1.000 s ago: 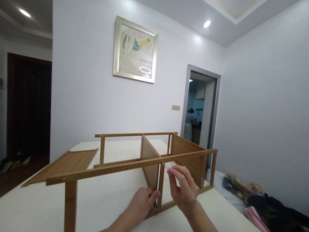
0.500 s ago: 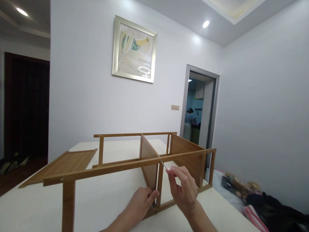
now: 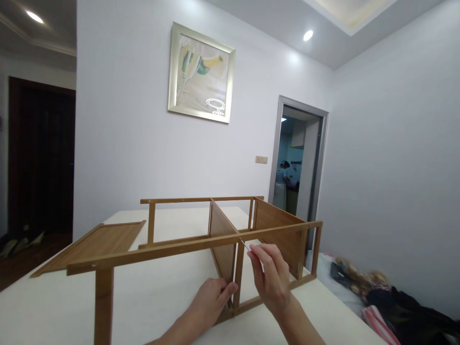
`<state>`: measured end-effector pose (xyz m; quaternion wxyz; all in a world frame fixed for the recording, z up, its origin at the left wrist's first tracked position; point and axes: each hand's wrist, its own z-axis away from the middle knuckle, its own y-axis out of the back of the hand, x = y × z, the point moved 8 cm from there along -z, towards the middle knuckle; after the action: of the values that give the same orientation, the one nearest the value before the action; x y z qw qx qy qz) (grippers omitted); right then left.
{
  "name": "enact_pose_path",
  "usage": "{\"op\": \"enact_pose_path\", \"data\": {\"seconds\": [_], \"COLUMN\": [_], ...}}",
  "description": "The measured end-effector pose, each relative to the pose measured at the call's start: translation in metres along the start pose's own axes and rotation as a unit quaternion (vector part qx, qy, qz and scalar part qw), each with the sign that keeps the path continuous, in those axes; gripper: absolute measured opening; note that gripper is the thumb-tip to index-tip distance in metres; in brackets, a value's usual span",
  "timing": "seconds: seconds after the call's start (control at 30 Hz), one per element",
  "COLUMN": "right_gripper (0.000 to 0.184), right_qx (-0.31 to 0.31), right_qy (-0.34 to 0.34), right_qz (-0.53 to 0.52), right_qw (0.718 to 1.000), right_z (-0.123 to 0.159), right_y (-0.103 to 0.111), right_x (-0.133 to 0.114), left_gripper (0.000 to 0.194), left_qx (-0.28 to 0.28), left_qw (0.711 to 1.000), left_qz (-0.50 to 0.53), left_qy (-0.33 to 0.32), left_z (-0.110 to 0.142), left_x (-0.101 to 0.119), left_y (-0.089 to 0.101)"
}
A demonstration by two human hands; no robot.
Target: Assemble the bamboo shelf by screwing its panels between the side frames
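Note:
A brown wooden shelf frame point(image 3: 172, 247) lies on its side on the white table. My right hand point(image 3: 273, 275) pinches a thin metal hex key point(image 3: 245, 244) between thumb and fingertips. The far end of the key meets the frame's upper rail where the middle shelf panel point(image 3: 224, 235) joins it. Low on that panel, my left hand point(image 3: 212, 299) is closed around its near edge beside an upright, steadying contact with thumb on top; its fingertips are partly hidden. Another shelf panel point(image 3: 278, 225) is fitted at the right end of the frame.
A loose wooden panel point(image 3: 97, 244) lies at the left of the white table point(image 3: 154, 306). Clothes point(image 3: 402, 302) are heaped on a pale surface at the right. Beyond the doorway point(image 3: 278, 143), a person point(image 3: 282, 179) stands in another room. A framed picture point(image 3: 201, 72) hangs on the wall.
My right hand has turned slightly with the hex key, its fingers shifting a little to the left. My left hand stays on the middle panel. The view has moved slightly.

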<state>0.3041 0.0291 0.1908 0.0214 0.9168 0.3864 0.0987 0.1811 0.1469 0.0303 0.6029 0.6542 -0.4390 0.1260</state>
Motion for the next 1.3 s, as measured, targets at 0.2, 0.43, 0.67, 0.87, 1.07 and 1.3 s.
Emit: {"op": "enact_pose_path", "data": {"seconds": [0.2, 0.43, 0.67, 0.87, 1.07, 1.3], "right_gripper": [0.039, 0.041, 0.025, 0.012, 0.012, 0.014], "right_qx": [-0.084, -0.048, -0.084, -0.325, -0.448, -0.454], "right_qy": [0.054, 0.096, -0.014, -0.161, -0.239, -0.196], "right_qz": [0.028, 0.067, -0.093, -0.225, -0.205, -0.173], "right_qw": [0.995, 0.992, 0.992, 0.904, 0.837, 0.852], "right_z": [-0.005, -0.015, 0.014, 0.093, 0.143, 0.151], "right_y": [-0.003, 0.011, 0.015, -0.030, -0.074, -0.102], "right_x": [-0.007, -0.015, -0.025, 0.006, 0.025, 0.016], "left_gripper": [0.071, 0.070, 0.063, 0.059, 0.042, 0.027], "left_qx": [-0.004, 0.003, 0.040, 0.040, -0.031, -0.029], "left_qw": [1.000, 0.997, 0.985, 0.960, 0.938, 0.935], "left_qz": [-0.015, -0.070, -0.159, -0.270, -0.332, -0.349], "left_qy": [-0.014, -0.021, -0.048, -0.056, -0.094, -0.052], "left_z": [0.004, 0.008, 0.012, 0.017, 0.039, 0.057], "left_x": [0.007, 0.009, 0.012, 0.010, 0.013, -0.001], "left_y": [0.006, 0.010, 0.021, 0.029, 0.028, 0.034]}}
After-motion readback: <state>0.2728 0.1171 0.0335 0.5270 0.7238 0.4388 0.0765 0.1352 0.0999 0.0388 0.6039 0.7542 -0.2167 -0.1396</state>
